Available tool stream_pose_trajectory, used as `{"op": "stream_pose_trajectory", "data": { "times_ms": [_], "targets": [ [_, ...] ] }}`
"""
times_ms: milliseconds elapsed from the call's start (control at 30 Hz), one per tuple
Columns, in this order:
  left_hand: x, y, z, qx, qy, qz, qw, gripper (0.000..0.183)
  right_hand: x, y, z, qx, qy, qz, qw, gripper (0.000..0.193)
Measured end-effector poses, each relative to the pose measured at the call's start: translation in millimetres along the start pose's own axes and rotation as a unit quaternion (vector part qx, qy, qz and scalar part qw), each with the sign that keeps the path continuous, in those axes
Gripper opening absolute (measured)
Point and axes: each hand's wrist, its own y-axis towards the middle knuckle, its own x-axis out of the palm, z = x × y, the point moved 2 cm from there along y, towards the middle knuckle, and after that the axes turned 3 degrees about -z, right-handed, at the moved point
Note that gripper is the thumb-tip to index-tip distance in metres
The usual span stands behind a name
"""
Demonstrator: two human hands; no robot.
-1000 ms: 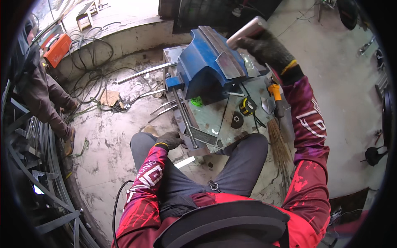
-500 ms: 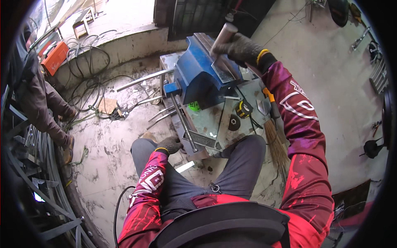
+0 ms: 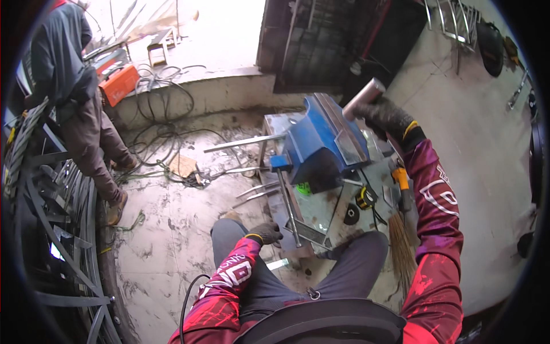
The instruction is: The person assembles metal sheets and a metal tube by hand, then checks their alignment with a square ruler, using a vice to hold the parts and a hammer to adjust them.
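Observation:
A grey glove covers my right hand [image 3: 385, 116], closed around a hammer [image 3: 362, 100] with a thick cylindrical metal head. It is raised just right of the large blue bench vise [image 3: 323, 140]. A flat metal piece [image 3: 348, 143] lies along the vise's jaws; how it is held there cannot be made out. My left hand [image 3: 266, 233], also gloved, rests by my left knee with its fingers curled and nothing visible in them. Near it, the vise's long bar handle [image 3: 290, 209] slants down past the edge of the metal worktable [image 3: 321, 213].
On the worktable lie a yellow tape measure [image 3: 365, 198], a dark disc [image 3: 351, 214] and an orange-handled tool [image 3: 400, 178]. A broom [image 3: 401, 246] leans at the right. Cables [image 3: 163, 137] tangle on the floor. Another person [image 3: 86, 109] stands left beside metal bars [image 3: 86, 229].
My view has shifted, so the scene sits lower and further right. The hammer in my right hand is now beyond the vise's right side, further from its jaws. My left hand stays by the knee.

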Motion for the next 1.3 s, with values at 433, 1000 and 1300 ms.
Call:
{"op": "stream_pose_trajectory", "data": {
  "times_ms": [433,1000,1300],
  "targets": [
    [8,10,-28,0.024,-0.008,0.021,0.999,0.054,9,3,-7,-0.041,-0.027,-0.016,0.999,0.026],
    [-1,-8,4,0.003,0.019,0.013,1.0,0.053,6,-3,7,-0.096,-0.058,0.026,0.993,0.025],
    [4,7,-11,-0.008,0.003,0.009,1.0,0.047,7,-24,-12,-0.062,-0.115,0.009,0.991,0.027]
  ]
}}
